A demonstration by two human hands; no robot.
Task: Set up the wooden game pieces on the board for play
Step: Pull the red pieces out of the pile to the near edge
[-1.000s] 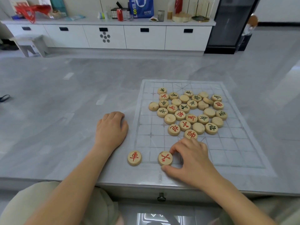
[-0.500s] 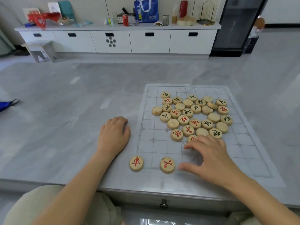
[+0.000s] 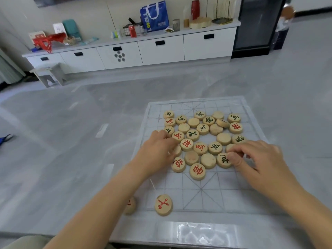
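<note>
Sorting step: early days, I reckon. Nearly all the wooden pieces (image 3: 203, 129) sit in 1 heap mid-board (image 3: 224, 194), several face down. Only 2 are on the near left: a red-marked piece (image 3: 163, 204) and a second piece (image 3: 130, 205) half behind the left forearm.
Right hand (image 3: 260, 159): thumb and forefinger pinch the black-lettered piece (image 3: 221, 159) at the heap's near right edge.
Left hand (image 3: 158, 153): fingers bent over the heap's left side, tips hidden, so I can't tell if it's got 1.
Next move: I'd lift that piece clear without nudging the neighbours touching it, then take it to the far rows.
Writing: red 帥 (image 3: 197, 171) and 相 (image 3: 186, 144) read fine. The blue bag (image 3: 154, 16) on the far counter says something like "TBST". The red can (image 3: 132, 31) is too small to read.
</note>
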